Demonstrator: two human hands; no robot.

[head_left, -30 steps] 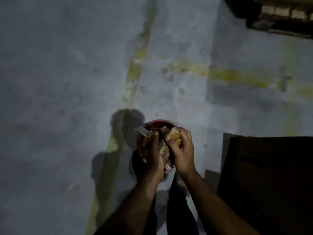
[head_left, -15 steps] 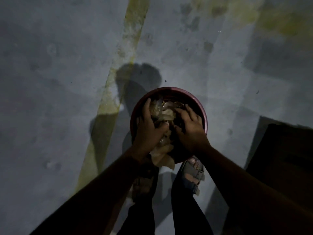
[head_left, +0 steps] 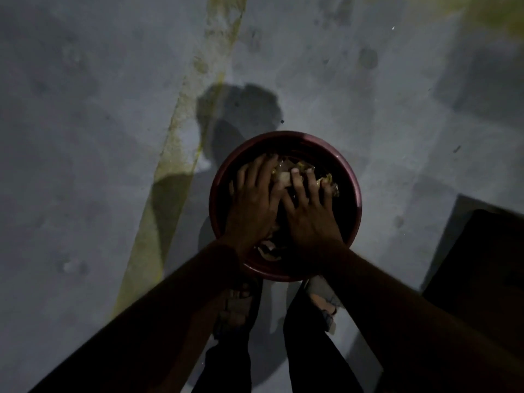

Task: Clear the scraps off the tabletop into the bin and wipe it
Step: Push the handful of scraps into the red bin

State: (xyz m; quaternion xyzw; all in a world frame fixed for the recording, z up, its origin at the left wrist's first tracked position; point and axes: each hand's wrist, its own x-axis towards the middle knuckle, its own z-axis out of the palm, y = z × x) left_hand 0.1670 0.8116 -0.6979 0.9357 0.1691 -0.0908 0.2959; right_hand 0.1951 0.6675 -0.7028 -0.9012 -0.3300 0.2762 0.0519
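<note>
A round dark-red bin (head_left: 351,177) stands on the grey floor just ahead of my feet. Both my hands are inside its mouth. My left hand (head_left: 255,199) lies palm down with fingers spread straight, pressing on a heap of pale scraps (head_left: 283,174). My right hand (head_left: 309,211) lies beside it, fingers also straight and spread over the scraps. A few scraps (head_left: 268,249) show below my wrists near the bin's near rim. Most of the heap is hidden under my hands.
The grey concrete floor (head_left: 85,137) carries a worn yellow stripe (head_left: 181,129) running diagonally left of the bin. A dark table corner (head_left: 482,265) juts in at the right. My sandalled feet (head_left: 241,307) stand right behind the bin.
My hands went from gripping the scraps above the bin to lying flat on them inside it. The bin now looks larger and nearer in view.
</note>
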